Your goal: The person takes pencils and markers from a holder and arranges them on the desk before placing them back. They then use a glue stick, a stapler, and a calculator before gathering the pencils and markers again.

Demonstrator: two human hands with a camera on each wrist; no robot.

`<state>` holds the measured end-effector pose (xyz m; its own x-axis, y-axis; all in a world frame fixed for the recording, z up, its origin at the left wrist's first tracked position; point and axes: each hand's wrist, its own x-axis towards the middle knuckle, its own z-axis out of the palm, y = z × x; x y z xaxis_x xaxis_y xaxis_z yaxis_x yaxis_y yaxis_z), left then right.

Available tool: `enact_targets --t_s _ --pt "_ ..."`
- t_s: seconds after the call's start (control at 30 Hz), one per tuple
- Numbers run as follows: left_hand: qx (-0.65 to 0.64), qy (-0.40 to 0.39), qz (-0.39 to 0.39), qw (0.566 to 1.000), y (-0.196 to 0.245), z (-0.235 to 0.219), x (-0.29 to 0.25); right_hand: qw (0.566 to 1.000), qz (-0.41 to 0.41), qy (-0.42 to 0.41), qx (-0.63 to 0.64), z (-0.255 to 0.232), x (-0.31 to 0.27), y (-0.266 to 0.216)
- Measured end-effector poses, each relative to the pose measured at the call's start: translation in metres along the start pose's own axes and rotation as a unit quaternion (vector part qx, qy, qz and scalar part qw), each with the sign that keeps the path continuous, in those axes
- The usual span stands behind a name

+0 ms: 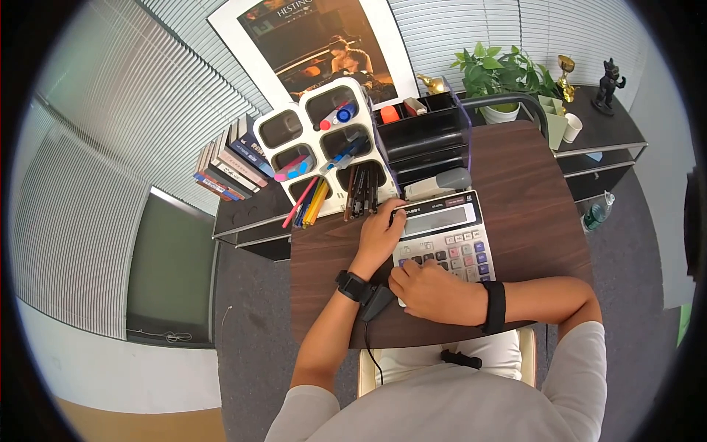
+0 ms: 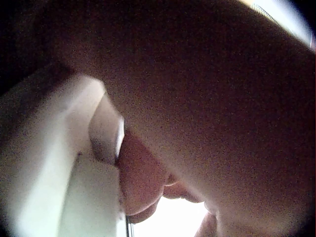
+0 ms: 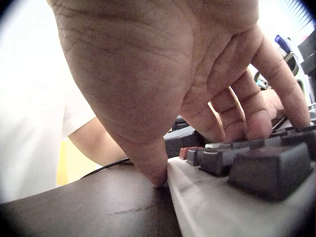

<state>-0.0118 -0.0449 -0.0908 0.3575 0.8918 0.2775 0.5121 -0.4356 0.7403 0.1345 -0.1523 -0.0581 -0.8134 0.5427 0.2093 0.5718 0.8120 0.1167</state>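
Note:
A large desktop calculator (image 1: 439, 220) with a white face, a grey display and dark, pink and purple keys lies on the brown desk (image 1: 523, 191). My left hand (image 1: 381, 237) holds its upper left corner, fingertips at the top edge and thumb by the side. Over the lower left keys is my right hand (image 1: 440, 296), its fingers bent down onto them. From the right wrist view, several right fingertips touch the dark keys (image 3: 269, 170), while the thumb rests at the calculator's side edge. The left wrist view is dark, mostly filled by the left hand (image 2: 197, 118).
Behind the calculator stands a white pen organizer (image 1: 335, 166) with pencils and markers, next to a black desk tray (image 1: 423, 132). A potted plant (image 1: 501, 81) is at the back right. Books (image 1: 234, 162) stand on a low cabinet at the left; a framed poster (image 1: 324, 51) leans behind.

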Motion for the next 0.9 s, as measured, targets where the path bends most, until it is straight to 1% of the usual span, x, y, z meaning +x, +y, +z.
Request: enact_targets --t_s 0.13,0.2,0.27,0.33,0.47,0.6,0.67,0.9 --pt "0.002 -0.004 -0.007 1.0 0.0032 -0.0014 0.0002 1.0 -0.002 0.001 -0.002 -0.0009 -0.0002 0.0005" --pt "0.003 -0.008 -0.014 1.0 0.0032 -0.0011 0.0001 1.0 -0.015 0.024 -0.001 -0.0019 -0.0001 0.0017" --pt "0.001 0.01 0.017 1.0 0.0006 0.0003 0.0003 1.0 -0.016 0.026 -0.006 -0.0008 -0.0001 0.0016" --pt "0.0 0.006 0.011 1.0 0.001 0.0002 0.0003 0.999 -0.016 0.028 -0.011 -0.0008 0.0 0.0018" --pt "-0.003 -0.001 -0.003 1.0 0.0022 -0.0007 0.0002 0.999 -0.016 0.037 0.019 -0.0001 0.0007 0.0051" --pt "0.0 0.008 0.009 1.0 0.0008 0.0004 0.0001 0.997 -0.021 0.039 0.056 -0.0009 0.0014 0.0094" --pt "-0.006 -0.002 -0.004 1.0 0.0028 -0.0008 0.0 0.997 -0.019 0.04 0.056 -0.0009 0.0013 0.0093" --pt "0.005 -0.001 0.002 1.0 0.0001 0.0001 0.0007 0.998 -0.018 0.043 0.052 -0.0022 0.0004 0.0085"
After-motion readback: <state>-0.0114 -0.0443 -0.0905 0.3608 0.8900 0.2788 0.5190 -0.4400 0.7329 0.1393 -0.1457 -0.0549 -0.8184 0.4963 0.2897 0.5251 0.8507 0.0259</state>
